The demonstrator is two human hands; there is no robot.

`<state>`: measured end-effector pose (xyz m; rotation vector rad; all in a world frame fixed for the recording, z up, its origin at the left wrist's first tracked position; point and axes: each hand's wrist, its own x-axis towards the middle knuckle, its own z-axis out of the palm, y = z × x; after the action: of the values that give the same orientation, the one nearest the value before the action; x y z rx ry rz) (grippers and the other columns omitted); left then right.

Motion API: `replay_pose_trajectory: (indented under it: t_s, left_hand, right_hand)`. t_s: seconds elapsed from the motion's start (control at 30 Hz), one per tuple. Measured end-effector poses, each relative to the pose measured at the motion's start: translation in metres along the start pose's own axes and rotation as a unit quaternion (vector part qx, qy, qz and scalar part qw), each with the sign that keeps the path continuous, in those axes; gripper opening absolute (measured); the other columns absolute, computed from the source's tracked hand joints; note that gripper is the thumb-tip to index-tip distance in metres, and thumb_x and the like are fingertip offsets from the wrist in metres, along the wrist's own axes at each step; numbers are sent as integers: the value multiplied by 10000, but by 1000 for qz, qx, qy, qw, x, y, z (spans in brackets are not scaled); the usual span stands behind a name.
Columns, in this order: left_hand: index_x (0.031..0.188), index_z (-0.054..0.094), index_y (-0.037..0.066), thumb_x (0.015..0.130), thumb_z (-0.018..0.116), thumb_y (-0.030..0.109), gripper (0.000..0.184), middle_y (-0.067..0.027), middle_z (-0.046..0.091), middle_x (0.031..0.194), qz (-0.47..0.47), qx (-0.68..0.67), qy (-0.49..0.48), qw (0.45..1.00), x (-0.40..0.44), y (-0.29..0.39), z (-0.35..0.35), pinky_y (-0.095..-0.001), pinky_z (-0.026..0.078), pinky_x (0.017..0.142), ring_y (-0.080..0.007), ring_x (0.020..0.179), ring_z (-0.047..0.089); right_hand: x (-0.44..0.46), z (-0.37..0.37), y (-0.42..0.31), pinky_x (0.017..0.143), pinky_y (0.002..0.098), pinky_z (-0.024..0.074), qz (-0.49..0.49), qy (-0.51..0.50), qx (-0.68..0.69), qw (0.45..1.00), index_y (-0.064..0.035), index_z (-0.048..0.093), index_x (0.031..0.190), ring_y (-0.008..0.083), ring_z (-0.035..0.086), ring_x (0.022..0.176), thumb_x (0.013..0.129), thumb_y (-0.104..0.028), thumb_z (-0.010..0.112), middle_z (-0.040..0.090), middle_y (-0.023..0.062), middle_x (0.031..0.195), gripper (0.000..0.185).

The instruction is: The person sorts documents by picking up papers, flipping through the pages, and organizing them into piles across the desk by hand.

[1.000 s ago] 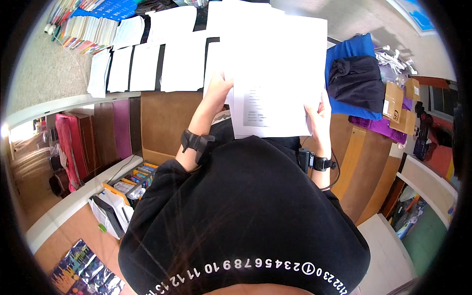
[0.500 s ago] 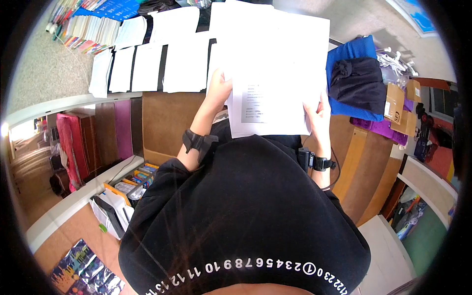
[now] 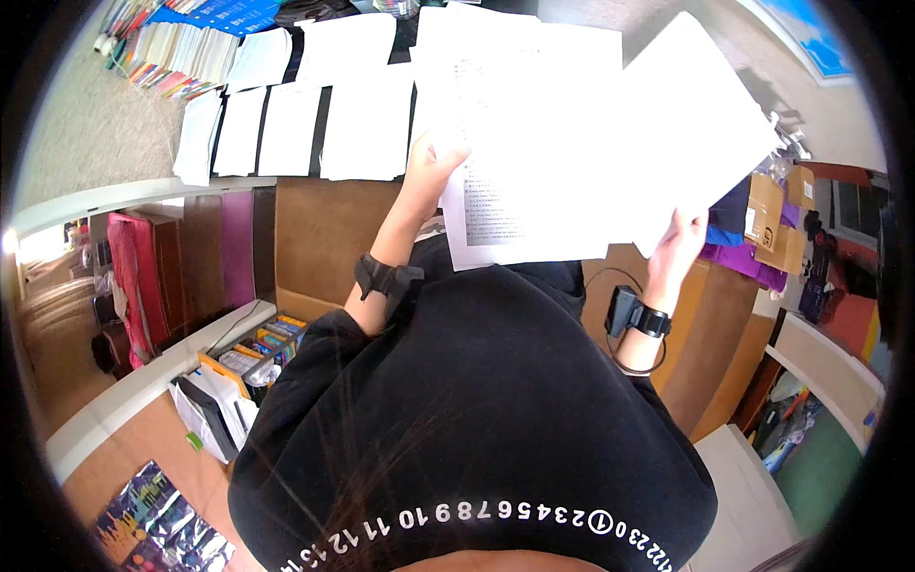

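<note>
My left hand (image 3: 434, 173) grips the left edge of a printed sheet (image 3: 534, 181), thumb on top; the sheet has lines of text near its lower left. Another sheet of paper (image 3: 705, 114), tilted and blank on the side I see, is pinched at its lower corner by my right hand (image 3: 679, 246). It is angled off to the right of the printed sheet, and their sides overlap or meet. Whether more sheets lie under the printed one, I cannot tell. Both wrists wear black strapped devices.
Rows of white paper stacks (image 3: 367, 124) lie on the dark table top to the left. Farther left stand rows of books (image 3: 186, 52). Cardboard boxes (image 3: 765, 205) and purple cloth (image 3: 748, 265) sit at right. An organiser with stationery (image 3: 253, 357) is at lower left.
My right hand has moved right, drawing a sheet away from the printed one and turning it. The sheet now covers much of the blue and black cloth. My left hand stays nearly in place.
</note>
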<state>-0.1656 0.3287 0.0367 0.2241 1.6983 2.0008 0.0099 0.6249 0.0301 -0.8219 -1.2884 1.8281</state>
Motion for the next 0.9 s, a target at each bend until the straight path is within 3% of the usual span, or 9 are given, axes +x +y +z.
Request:
replay_pose_trajectory:
  t_s: [0.03,0.23,0.3,0.4,0.63,0.9]
  left_hand:
    - [1107,527,-56,840,593,109,321,-114,602,1027,-1,8,6,1000,0,2,0,-300,461,799,-169,921,577]
    - [1104,525,-55,834,604,110,326,-110,599,1030,-10,8,17,1000,0,5,-7,-299,455,806,-164,927,570]
    - [1101,526,-54,832,605,107,324,-109,598,1029,-10,1,14,1000,1,2,-7,-298,454,806,-161,929,568]
    - [1051,534,-61,844,603,106,274,-121,615,958,15,3,18,1000,2,2,-5,-283,508,700,-156,811,609]
    - [1084,509,-54,844,600,102,300,-130,608,970,0,-25,30,999,-2,4,-6,-293,514,703,-176,834,615]
    - [1103,505,-50,851,582,92,300,-133,602,1004,-7,-53,23,998,-7,7,-5,-302,507,741,-184,877,608]
  right_hand:
    - [5,-8,0,942,364,418,15,6,48,999,-13,506,1120,203,537,1042,861,18,503,554,99,1132,260]
    - [0,-12,-10,916,361,448,61,5,108,992,-16,483,1163,211,536,1067,895,-38,502,537,111,1182,270]
    - [-1,-13,-6,933,362,452,72,-23,105,992,-20,458,1212,214,529,1105,892,-30,498,524,120,1221,323]
    - [-2,-14,0,935,346,453,82,-51,103,990,-21,463,1218,206,529,1116,887,-34,511,531,121,1224,335]
    - [-9,-1,-7,921,308,421,67,-74,100,990,-13,504,1171,171,536,1063,879,-71,553,570,92,1145,301]
    - [-11,-8,-8,932,293,399,46,-111,2,993,4,475,1223,181,530,1087,859,-33,553,558,104,1186,375]
